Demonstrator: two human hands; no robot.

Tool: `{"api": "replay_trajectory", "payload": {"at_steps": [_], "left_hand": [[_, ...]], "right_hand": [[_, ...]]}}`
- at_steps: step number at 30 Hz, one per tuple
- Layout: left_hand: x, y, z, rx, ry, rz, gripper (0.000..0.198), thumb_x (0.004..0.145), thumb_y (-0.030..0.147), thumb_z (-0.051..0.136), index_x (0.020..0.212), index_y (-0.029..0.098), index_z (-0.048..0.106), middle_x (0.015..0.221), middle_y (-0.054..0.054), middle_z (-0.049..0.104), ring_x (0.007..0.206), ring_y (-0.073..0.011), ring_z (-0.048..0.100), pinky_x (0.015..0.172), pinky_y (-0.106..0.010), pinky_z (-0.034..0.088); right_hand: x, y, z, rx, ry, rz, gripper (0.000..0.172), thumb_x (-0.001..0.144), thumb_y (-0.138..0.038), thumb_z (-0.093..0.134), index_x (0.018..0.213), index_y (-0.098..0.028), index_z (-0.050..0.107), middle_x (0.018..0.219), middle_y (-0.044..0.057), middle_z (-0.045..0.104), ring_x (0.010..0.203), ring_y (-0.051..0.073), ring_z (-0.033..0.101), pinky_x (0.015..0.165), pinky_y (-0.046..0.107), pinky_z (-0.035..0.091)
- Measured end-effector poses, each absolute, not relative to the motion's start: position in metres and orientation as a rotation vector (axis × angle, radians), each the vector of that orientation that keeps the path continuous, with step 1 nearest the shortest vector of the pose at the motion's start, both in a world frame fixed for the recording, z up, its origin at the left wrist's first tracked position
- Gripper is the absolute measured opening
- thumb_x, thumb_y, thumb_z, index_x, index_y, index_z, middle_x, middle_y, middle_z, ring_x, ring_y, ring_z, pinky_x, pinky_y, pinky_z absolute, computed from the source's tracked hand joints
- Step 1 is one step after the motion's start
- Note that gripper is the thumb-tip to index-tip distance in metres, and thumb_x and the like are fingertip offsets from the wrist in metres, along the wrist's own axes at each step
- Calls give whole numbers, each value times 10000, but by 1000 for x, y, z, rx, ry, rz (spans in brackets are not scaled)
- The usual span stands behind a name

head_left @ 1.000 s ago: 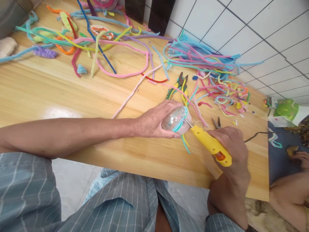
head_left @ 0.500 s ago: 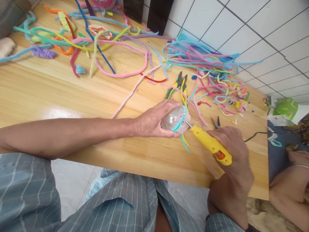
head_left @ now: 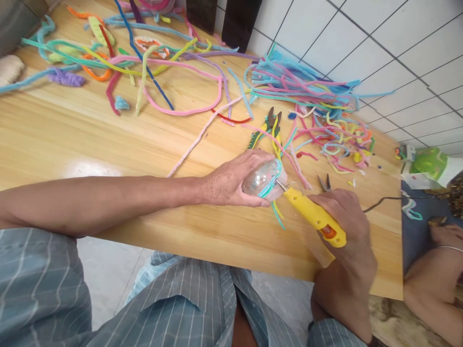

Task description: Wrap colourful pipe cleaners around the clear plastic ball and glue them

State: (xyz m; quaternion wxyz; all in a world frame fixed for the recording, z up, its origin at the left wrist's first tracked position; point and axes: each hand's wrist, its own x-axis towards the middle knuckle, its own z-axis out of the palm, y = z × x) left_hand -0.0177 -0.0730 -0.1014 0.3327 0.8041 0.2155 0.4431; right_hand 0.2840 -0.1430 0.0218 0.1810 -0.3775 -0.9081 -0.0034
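Observation:
My left hand (head_left: 227, 182) is wrapped round a clear plastic ball (head_left: 261, 180) that has teal, pink and yellow pipe cleaners stuck along its edge. My right hand (head_left: 349, 226) grips a yellow glue gun (head_left: 314, 216), and its metal tip touches the ball's right side. Loose ends of a teal and a yellow pipe cleaner (head_left: 277, 212) hang below the ball. Both hands are over the wooden table (head_left: 90, 140) near its front edge.
Yellow-handled pliers (head_left: 269, 129) lie just beyond the ball, small pliers (head_left: 324, 182) to its right. Heaps of coloured pipe cleaners (head_left: 307, 91) cover the far table. The gun's black cord (head_left: 379, 202) runs right. Another person's arm (head_left: 434, 284) is at the right edge.
The glue gun's tip has shifted slightly against the ball; both hands stay almost where they were. The other person's hand at the right has moved a little.

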Motion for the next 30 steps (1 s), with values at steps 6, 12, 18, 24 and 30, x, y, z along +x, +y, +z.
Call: {"api": "replay_trajectory", "payload": {"at_steps": [6,12,18,24,30], "left_hand": [[-19,-73,-99,2062,529,1188,1005,878,555,952,1699,275,444,1601,-204,645,1537,-397,632,1317,-635,533],[-19,-73,-100,2074,558,1155,971,893,628,910,1684,284,464,1598,-187,653,1549,-384,634,1318,-616,545],[-18,-72,-99,2047,540,1164,1000,841,544,970,1671,282,478,1588,-198,666,1539,-401,640,1317,-633,533],[-18,-72,-100,2103,553,1159,965,908,583,906,1688,267,434,1598,-203,647,1554,-384,626,1312,-629,543],[-18,-73,-101,2114,527,1182,974,922,584,897,1706,286,403,1590,-204,644,1537,-383,634,1296,-623,550]], "right_hand": [[290,-143,26,-1104,-2544,19,183,1091,-152,610,1189,-257,724,930,38,761,830,247,690,804,430,468],[291,-142,24,-1100,-2556,28,205,1076,-174,640,1208,-293,741,939,37,786,818,255,712,769,428,495],[288,-142,22,-1108,-2538,51,206,1067,-176,642,1206,-282,752,948,36,792,835,247,726,790,426,497],[285,-140,22,-1047,-2525,0,168,1071,-163,640,1172,-252,741,919,56,790,817,244,723,768,431,493],[286,-139,19,-1075,-2530,-9,164,1071,-185,631,1154,-272,742,888,45,787,799,250,735,759,437,504]]}}
